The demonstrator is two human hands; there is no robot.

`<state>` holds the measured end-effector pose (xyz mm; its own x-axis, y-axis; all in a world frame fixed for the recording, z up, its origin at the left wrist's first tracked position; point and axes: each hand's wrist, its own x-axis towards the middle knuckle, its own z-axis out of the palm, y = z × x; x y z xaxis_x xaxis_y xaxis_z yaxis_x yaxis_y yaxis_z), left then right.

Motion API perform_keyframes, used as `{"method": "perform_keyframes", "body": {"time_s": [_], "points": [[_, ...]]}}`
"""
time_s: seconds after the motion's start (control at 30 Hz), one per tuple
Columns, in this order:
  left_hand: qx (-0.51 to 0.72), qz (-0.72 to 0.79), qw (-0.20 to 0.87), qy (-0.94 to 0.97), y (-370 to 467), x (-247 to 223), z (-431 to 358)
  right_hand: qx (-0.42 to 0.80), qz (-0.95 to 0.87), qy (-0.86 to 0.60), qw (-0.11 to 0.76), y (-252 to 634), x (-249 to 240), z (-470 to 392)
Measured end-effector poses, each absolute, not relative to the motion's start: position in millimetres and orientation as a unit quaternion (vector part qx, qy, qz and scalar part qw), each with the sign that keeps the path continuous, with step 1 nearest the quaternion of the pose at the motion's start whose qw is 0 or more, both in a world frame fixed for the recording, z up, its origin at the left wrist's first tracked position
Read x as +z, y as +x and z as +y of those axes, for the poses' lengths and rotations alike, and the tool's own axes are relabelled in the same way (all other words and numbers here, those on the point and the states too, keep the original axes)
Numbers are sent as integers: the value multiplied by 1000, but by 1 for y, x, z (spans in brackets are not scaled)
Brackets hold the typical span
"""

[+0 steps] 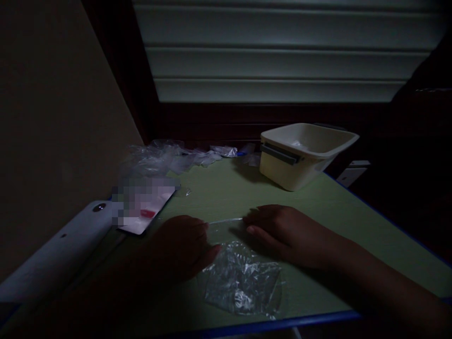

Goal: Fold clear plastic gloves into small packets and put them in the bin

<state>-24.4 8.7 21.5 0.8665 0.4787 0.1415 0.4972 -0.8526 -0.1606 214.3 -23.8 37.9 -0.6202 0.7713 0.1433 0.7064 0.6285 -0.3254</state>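
A clear plastic bag (243,282) lies on the green tabletop, its lower part crumpled and shiny. Its far edge runs as a thin straight line between my two hands. My left hand (190,245) is closed at the left end of that edge, with the thumb pointing toward the crumpled plastic. At the right end, my right hand (278,230) has its fingers bent down on the edge, thumb tucked near them. The dim light hides exactly how the fingertips pinch the film.
A cream bin (282,169) with grey handles stands at the back right, with some clear plastic inside. Clear plastic bags (158,157) are heaped along the back left. A partly blurred packet (141,223) and a long white object (63,249) lie left. The table (370,245) has a blue edge.
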Motion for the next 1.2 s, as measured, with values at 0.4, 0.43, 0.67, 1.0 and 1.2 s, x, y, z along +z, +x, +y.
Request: {"method": "perform_keyframes", "body": {"time_s": [0.4,0.43,0.67,1.0,1.2], "points": [[-1,-310,40,-950,-21,23,14,181,-802,-518,237,225,1,2],[-5,-307,34,-951,-21,23,15,187,-798,-521,239,226,-1,4],[-75,-305,-4,-949,-25,16,17,226,-786,-531,224,228,5,4],[-179,-324,-54,-927,-25,9,19,269,-769,-536,223,224,7,-1],[-189,-346,-92,-914,-26,2,24,277,-772,-516,246,224,10,-3]]}}
